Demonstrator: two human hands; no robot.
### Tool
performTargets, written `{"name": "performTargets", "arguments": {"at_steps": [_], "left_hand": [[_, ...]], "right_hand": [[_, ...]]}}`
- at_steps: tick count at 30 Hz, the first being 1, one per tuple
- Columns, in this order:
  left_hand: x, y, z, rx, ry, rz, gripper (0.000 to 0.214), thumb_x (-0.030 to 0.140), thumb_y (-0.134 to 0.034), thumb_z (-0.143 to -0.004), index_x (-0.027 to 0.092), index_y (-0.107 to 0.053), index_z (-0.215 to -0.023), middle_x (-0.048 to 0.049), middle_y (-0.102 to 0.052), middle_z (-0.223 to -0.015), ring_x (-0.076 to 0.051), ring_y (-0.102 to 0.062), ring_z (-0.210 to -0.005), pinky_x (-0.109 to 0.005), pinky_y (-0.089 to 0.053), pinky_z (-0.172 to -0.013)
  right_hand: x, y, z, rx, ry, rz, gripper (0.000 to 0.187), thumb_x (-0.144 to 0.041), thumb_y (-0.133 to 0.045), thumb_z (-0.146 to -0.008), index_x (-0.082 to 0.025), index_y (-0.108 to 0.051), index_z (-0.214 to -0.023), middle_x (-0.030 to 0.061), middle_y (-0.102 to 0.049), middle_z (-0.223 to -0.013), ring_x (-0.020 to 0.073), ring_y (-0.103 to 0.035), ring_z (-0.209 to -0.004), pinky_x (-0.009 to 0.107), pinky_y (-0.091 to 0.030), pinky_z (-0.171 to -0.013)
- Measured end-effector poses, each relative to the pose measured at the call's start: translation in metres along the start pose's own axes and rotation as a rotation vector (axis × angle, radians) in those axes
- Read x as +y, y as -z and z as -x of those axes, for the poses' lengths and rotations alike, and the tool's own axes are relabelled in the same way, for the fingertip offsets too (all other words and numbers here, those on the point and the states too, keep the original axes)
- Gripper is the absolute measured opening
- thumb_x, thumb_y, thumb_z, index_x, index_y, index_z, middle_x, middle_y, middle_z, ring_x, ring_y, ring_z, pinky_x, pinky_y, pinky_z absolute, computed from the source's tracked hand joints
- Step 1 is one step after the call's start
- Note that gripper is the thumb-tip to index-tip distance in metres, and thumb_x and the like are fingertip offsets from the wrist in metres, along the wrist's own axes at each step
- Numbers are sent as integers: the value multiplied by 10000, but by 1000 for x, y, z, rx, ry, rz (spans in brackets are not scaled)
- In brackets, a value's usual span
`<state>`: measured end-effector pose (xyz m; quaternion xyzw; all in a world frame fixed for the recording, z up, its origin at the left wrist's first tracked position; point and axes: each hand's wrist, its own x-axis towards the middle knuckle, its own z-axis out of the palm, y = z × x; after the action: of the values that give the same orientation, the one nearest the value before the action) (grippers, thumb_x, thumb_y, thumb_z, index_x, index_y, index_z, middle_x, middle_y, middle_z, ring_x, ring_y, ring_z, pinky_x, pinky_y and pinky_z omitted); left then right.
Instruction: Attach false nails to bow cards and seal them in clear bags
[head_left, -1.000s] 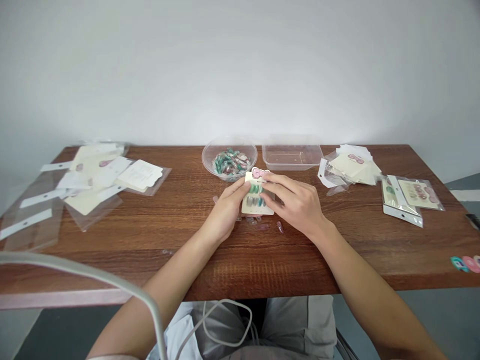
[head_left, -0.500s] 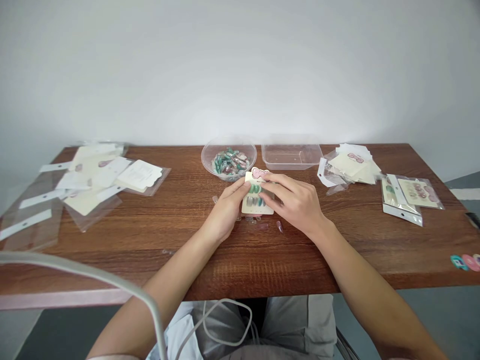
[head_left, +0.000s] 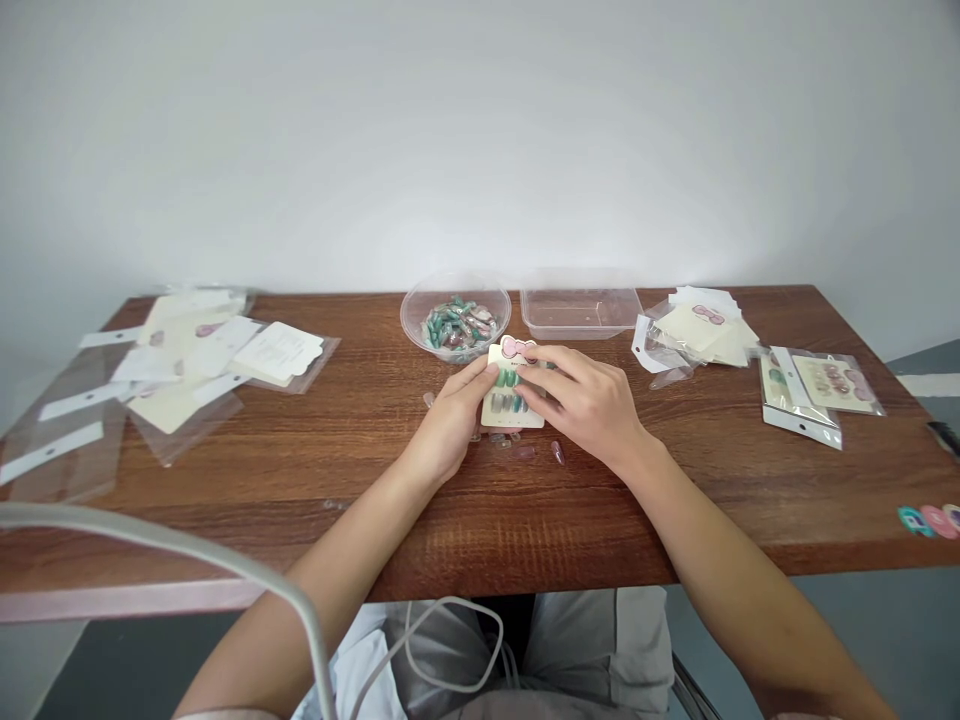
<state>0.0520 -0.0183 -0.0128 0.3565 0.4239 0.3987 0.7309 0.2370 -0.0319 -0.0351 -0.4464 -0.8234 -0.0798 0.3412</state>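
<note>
My left hand (head_left: pixel 450 420) grips the left edge of a cream card of press-on nails (head_left: pixel 504 402), which has a pink bow-shaped top. My right hand (head_left: pixel 585 398) lies across the card's right side, its fingertips pressed on the green and grey nails and hiding part of the card. Several loose press-on nails lie on the table just below the card, among them a pinkish nail (head_left: pixel 557 453). Behind the card stands a clear round bowl (head_left: pixel 455 285) heaped with green and pink nails.
A clear plastic tray (head_left: pixel 579 315) stands beside the bowl. Sealed and open plastic bags with cards lie in piles at the left (head_left: pixel 187 375) and right (head_left: pixel 701 330) of the wooden table (head_left: pixel 525 530). A pale cord (head_left: pixel 225 555) crosses the near left foreground.
My right fingers have shifted slightly left over the card. My left hand and the card stay almost in place, and the whole view has drifted slightly.
</note>
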Motion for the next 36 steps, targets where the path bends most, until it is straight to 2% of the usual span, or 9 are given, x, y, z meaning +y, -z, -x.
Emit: {"name": "performTargets", "arguments": {"at_steps": [6,12,15,19,23,25,29,33,36], "left_hand": [[-2,2,-2,-43,-86,-41,347,339,-749,-879,202,-770,-1197,-66,-786,-1176,-268,-691,-1109,-336,-518,-934],[0,2,-1,-38,-53,-44,450,300,-812,-782,155,-749,-1204,-78,-798,-1085,-237,-717,-977,-285,-518,-804],[2,2,-1,-14,5,15,460,292,-828,-749,151,-751,-1180,-77,-798,-1051,-215,-719,-890,-276,-530,-746],[3,3,-3,-5,62,44,477,253,-874,-706,152,-745,-1154,-74,-801,-1005,-175,-710,-774,-269,-545,-707],[3,6,-6,-13,33,29,478,263,-910,-677,129,-736,-1101,-81,-803,-956,-153,-702,-715,-255,-543,-678],[3,7,-7,-1,16,23,482,281,-922,-661,119,-726,-1070,-74,-799,-907,-142,-687,-677,-243,-534,-638],[6,9,-8,41,-2,30,488,270,-914,-656,117,-719,-1076,-70,-799,-900,-144,-691,-671,-239,-543,-613],[8,8,-6,66,-3,50,402,265,-868,-716,133,-715,-1063,-85,-806,-967,-173,-728,-750,-251,-562,-644],[8,8,-6,38,2,31,434,270,-897,-693,133,-707,-1059,-80,-805,-950,-160,-719,-725,-240,-546,-628]], "right_hand": [[-1,-1,-1,33,38,33,184,-243,-596,-1033,-205,-775,-1022,79,-794,-1172,198,-767,-1012,306,-622,-788],[-2,-1,-2,29,6,-22,219,-337,-611,-1033,-213,-748,-1152,83,-787,-1207,210,-758,-1066,332,-628,-875],[0,3,-3,106,-29,-92,253,-369,-622,-1025,-198,-738,-1173,91,-794,-1176,211,-756,-1076,336,-633,-894],[10,13,-5,207,-152,-132,214,-343,-583,-1034,-217,-752,-1073,74,-802,-1080,203,-761,-990,348,-641,-806],[26,23,-5,211,-327,-75,252,-325,-550,-1038,-224,-740,-905,56,-784,-899,198,-722,-797,352,-576,-678],[32,28,-5,164,-401,-42,277,-330,-552,-1032,-216,-722,-846,54,-767,-838,194,-684,-720,351,-527,-640],[41,37,-3,-53,-484,-31,231,-288,-572,-1002,-218,-727,-845,32,-769,-834,188,-653,-670,346,-472,-618],[42,42,-2,-235,-481,-53,195,-254,-586,-971,-232,-740,-853,6,-765,-789,185,-653,-621,344,-460,-595],[39,39,-1,-310,-448,-41,183,-229,-589,-960,-239,-735,-851,5,-765,-795,194,-674,-650,347,-472,-599]]}}
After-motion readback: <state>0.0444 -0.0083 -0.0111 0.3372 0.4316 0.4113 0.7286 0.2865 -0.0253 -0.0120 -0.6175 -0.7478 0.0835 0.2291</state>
